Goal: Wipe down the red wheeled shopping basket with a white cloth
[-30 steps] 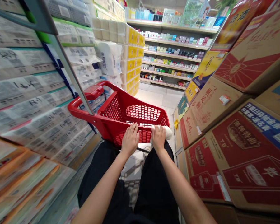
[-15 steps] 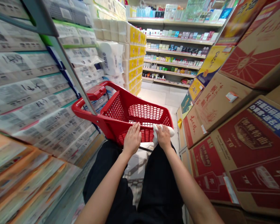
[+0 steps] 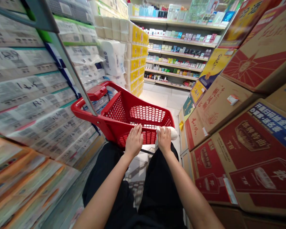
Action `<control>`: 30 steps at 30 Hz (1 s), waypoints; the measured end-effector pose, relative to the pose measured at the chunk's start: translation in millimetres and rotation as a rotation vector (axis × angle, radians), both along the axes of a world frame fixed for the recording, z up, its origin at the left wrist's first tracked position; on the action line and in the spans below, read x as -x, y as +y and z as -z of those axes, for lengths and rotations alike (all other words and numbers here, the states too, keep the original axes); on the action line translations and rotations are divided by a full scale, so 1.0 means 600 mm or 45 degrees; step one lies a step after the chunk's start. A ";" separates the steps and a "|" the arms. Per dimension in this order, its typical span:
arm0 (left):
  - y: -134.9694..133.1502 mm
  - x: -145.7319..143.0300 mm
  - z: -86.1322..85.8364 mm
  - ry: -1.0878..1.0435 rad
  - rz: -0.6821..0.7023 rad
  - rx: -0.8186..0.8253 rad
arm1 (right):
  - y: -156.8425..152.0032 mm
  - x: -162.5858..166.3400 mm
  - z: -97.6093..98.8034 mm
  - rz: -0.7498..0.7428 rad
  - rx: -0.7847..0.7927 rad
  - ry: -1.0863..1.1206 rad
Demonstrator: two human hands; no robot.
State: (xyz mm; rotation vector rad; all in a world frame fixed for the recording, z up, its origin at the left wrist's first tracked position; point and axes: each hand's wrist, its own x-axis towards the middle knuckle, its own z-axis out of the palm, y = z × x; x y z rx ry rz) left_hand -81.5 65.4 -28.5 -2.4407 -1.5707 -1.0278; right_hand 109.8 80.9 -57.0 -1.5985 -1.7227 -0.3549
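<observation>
A red plastic shopping basket with perforated walls, a thick red handle end and a long metal pull bar stands before my knees. On its near rim lies my left hand, fingers stretched out and holding nothing. My right hand presses a white cloth against the same rim, close to the right corner. Its fingers are bent over the cloth, part of which hides beneath the palm. Inside, the basket shows only its perforated floor and walls.
Stacked paper packs rise close on the left, with orange packs below. Cardboard cartons wall the right side. Yellow-and-white tissue packs and shelves of small boxes stand beyond the tiled floor.
My right hand has shifted slightly left along the rim, its fingers more curled on the cloth. My left hand stays on the rim. The whole view has moved a little.
</observation>
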 end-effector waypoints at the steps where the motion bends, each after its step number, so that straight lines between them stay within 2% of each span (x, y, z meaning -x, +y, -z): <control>1: 0.000 0.000 0.001 0.002 0.002 -0.004 | 0.002 0.030 -0.005 -0.035 0.008 -0.039; 5: 0.002 0.001 0.002 0.017 -0.002 -0.004 | 0.010 0.121 -0.020 -0.057 0.057 -0.068; 8: 0.002 0.003 0.001 0.029 0.002 -0.003 | 0.015 0.123 -0.018 -0.108 0.063 -0.101; 11: 0.001 0.004 -0.002 0.046 0.019 0.002 | 0.021 0.072 -0.007 -0.252 0.046 -0.238; 14: 0.000 0.004 -0.004 0.048 0.018 0.013 | 0.023 -0.004 0.009 -0.292 0.030 -0.295; 19: 0.000 0.004 -0.002 0.040 0.012 0.019 | 0.011 -0.130 0.032 -0.237 0.024 -0.158; 22: 0.001 0.004 0.000 0.040 0.015 0.015 | 0.002 -0.166 0.035 -0.300 0.036 -0.057; 25: 0.001 0.005 0.001 0.030 0.018 0.008 | -0.001 -0.151 0.030 -0.225 0.016 0.049; 28: 0.002 0.003 0.003 0.011 0.011 0.002 | 0.000 -0.097 0.021 0.018 -0.036 0.143; 30: 0.002 0.001 0.005 0.003 0.002 -0.003 | 0.001 -0.049 0.013 0.112 -0.050 0.133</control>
